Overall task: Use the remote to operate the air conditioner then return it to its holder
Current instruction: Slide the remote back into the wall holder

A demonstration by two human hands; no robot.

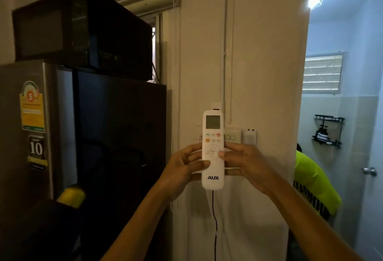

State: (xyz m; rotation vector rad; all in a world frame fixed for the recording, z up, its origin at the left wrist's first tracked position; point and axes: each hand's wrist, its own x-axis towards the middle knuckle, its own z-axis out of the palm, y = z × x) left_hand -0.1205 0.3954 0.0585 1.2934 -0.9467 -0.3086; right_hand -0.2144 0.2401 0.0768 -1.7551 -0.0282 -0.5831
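This is a home, a small lived-in flat. A tall grey metal refrigerator (37, 128) with energy stickers stands at the left, and a black boxy microwave oven (80, 33) sits on top of it. On the cream painted wall (263, 74) there is a white light switch plate (232, 136). Through the open doorway at the right a tiled bathroom shows, with a louvred window (322, 73) and a black wire shelf (328, 131)

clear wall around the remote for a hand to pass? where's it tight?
Bare wall runs above the remote, up beside the conduit, and below it either side of the hanging black cord. Tight at mid-height: left hand and right hand flank it, with the switch plate and white box just right.
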